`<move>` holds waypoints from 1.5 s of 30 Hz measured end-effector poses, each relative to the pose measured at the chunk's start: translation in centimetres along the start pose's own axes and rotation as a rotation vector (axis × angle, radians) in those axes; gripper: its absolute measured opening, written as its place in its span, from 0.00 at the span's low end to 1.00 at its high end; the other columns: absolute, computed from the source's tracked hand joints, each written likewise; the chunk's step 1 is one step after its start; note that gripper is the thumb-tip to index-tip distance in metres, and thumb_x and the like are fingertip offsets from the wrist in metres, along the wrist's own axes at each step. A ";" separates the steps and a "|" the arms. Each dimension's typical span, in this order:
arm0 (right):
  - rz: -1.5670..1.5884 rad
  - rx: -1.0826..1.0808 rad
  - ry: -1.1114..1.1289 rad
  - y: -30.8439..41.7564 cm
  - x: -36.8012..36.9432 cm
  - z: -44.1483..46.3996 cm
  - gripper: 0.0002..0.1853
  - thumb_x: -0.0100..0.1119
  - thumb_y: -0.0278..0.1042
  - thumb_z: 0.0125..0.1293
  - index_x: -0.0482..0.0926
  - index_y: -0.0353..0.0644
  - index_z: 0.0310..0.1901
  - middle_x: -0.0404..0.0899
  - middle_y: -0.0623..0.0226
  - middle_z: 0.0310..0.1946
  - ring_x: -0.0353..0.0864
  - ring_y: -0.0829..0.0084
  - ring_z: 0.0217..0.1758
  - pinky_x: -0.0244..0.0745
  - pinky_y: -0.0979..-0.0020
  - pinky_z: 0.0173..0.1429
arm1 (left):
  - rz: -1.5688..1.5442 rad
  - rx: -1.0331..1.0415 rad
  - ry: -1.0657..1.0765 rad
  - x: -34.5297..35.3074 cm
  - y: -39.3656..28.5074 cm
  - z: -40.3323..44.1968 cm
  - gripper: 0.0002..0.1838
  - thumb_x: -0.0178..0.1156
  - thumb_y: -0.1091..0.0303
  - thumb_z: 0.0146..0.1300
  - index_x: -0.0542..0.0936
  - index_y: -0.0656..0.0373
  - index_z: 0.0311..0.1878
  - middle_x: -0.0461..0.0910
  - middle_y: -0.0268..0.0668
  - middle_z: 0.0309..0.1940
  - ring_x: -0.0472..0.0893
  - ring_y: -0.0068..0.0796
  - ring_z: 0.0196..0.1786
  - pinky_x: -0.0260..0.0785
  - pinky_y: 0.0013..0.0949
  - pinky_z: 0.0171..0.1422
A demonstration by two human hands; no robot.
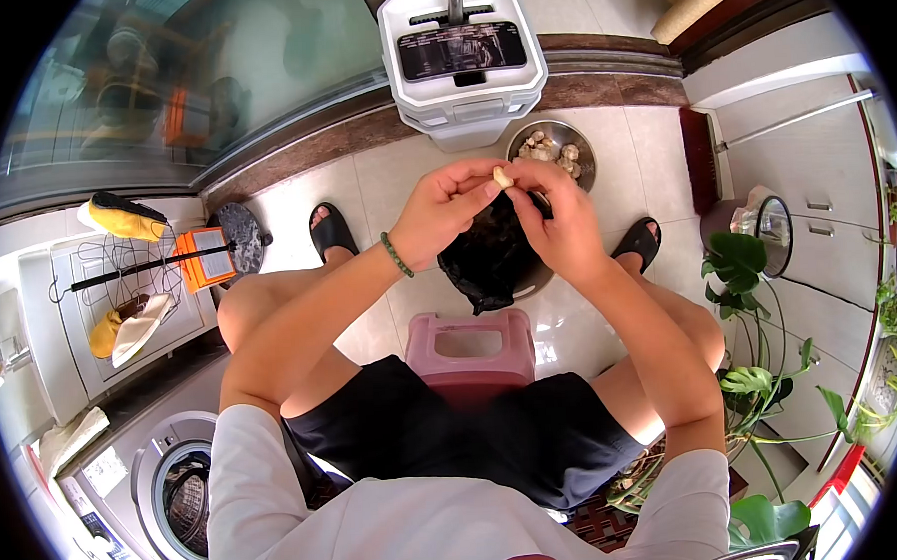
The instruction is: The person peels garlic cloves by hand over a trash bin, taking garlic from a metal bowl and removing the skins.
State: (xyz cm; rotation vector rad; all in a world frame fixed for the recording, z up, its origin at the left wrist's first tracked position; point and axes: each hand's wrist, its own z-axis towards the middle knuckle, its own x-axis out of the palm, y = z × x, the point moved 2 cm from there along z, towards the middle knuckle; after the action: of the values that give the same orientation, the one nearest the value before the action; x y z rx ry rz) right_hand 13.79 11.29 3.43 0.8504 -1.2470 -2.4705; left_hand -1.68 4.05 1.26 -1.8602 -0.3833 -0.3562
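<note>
Between the fingertips of both hands is a small pale garlic clove (503, 177). My left hand (443, 208) pinches it from the left, with a green bead bracelet on the wrist. My right hand (563, 220) holds it from the right, thumb and fingers closed around it. Below the hands stands a bin lined with a black plastic bag (480, 267); its inside is dark and partly hidden by my hands. Just beyond my right hand, a metal bowl (591, 164) on the floor holds several garlic bulbs (561, 157).
A pink plastic stool (469, 334) is between my legs. Ahead stands a grey-white bucket-like container (468, 104) with a phone (462, 51) on top. A washing machine (147, 483) and a wire shoe rack (133, 269) are at left, leafy plants (743, 267) and cabinets (814, 174) at right.
</note>
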 end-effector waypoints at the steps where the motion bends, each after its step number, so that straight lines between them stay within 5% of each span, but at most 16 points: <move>1: -0.038 -0.047 -0.024 0.0 -0.1 0.0 0.17 0.62 0.17 0.59 0.73 0.41 0.49 0.81 0.60 0.40 0.82 0.60 0.37 0.77 0.65 0.39 | 0.000 0.001 0.000 0.1 -0.1 0.0 0.16 0.57 0.66 0.71 0.76 0.57 0.59 0.81 0.25 0.45 0.70 0.06 0.34 0.61 0.15 0.33; 3: -0.076 -0.095 -0.048 0.0 -0.2 0.0 0.17 0.63 0.17 0.59 0.74 0.41 0.49 0.82 0.61 0.40 0.82 0.60 0.36 0.78 0.65 0.38 | -0.045 -0.002 -0.016 0.6 -0.2 0.0 0.16 0.57 0.64 0.71 0.77 0.55 0.59 0.78 0.20 0.37 0.62 0.05 0.28 0.51 0.15 0.27; 9: -0.109 -0.154 -0.086 0.2 -0.4 0.0 0.16 0.64 0.17 0.58 0.75 0.41 0.47 0.83 0.61 0.37 0.83 0.60 0.34 0.78 0.66 0.36 | -0.117 -0.044 0.007 0.5 0.0 -0.1 0.16 0.58 0.64 0.71 0.77 0.54 0.59 0.68 0.17 0.27 0.59 0.07 0.26 0.51 0.17 0.27; 12: -0.112 -0.164 -0.093 0.1 -0.5 -0.1 0.17 0.65 0.17 0.57 0.75 0.41 0.47 0.82 0.61 0.35 0.82 0.61 0.33 0.77 0.67 0.35 | -0.103 -0.039 -0.003 0.5 0.0 0.0 0.16 0.58 0.63 0.71 0.77 0.54 0.59 0.67 0.18 0.26 0.59 0.08 0.25 0.50 0.18 0.27; 14: -0.094 -0.112 -0.041 0.1 -0.6 -0.3 0.15 0.65 0.16 0.58 0.75 0.37 0.46 0.83 0.59 0.40 0.85 0.65 0.38 0.80 0.71 0.42 | -0.094 -0.037 -0.002 0.3 0.1 0.0 0.16 0.58 0.63 0.71 0.77 0.54 0.59 0.68 0.18 0.27 0.59 0.07 0.26 0.51 0.17 0.27; 31: -0.039 -0.045 -0.009 -0.3 -0.6 0.0 0.13 0.63 0.14 0.57 0.77 0.38 0.43 0.81 0.61 0.36 0.82 0.66 0.34 0.77 0.70 0.39 | -0.067 -0.054 -0.004 -0.4 0.1 0.2 0.17 0.59 0.62 0.70 0.77 0.55 0.59 0.73 0.17 0.31 0.59 0.06 0.26 0.50 0.16 0.27; 34: -0.045 -0.032 -0.015 -0.4 -0.6 -0.1 0.14 0.62 0.14 0.56 0.78 0.39 0.43 0.81 0.62 0.33 0.82 0.63 0.32 0.76 0.68 0.35 | -0.083 -0.040 -0.017 -0.7 -0.3 0.2 0.17 0.58 0.62 0.71 0.76 0.55 0.60 0.76 0.19 0.37 0.58 0.07 0.26 0.50 0.16 0.27; 36: -0.048 -0.017 0.001 -0.6 -0.7 -0.3 0.13 0.62 0.14 0.56 0.78 0.39 0.43 0.81 0.62 0.33 0.81 0.64 0.31 0.76 0.69 0.35 | -0.073 0.011 0.023 -0.8 -0.9 0.3 0.20 0.55 0.61 0.73 0.72 0.54 0.65 0.79 0.28 0.53 0.60 0.08 0.25 0.53 0.17 0.28; 39: -0.042 0.063 0.091 -1.5 -0.5 -1.1 0.14 0.62 0.13 0.58 0.76 0.37 0.45 0.81 0.62 0.37 0.82 0.71 0.35 0.77 0.73 0.40 | -0.065 0.025 0.046 -0.8 -1.5 0.2 0.20 0.54 0.60 0.73 0.71 0.53 0.65 0.77 0.35 0.61 0.60 0.07 0.24 0.53 0.17 0.28; 45: 0.031 0.161 0.150 -1.7 0.6 -1.8 0.15 0.63 0.14 0.57 0.76 0.37 0.46 0.80 0.63 0.33 0.81 0.73 0.32 0.76 0.73 0.38 | -0.062 0.050 0.080 -0.8 -1.7 0.1 0.19 0.54 0.59 0.73 0.73 0.51 0.64 0.78 0.34 0.60 0.59 0.06 0.25 0.53 0.17 0.28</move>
State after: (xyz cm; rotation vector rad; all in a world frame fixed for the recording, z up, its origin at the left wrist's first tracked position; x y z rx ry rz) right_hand 14.46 10.84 1.00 1.0280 -1.4076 -2.2589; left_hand -3.11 4.57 2.40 -1.7822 -0.3923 -0.4584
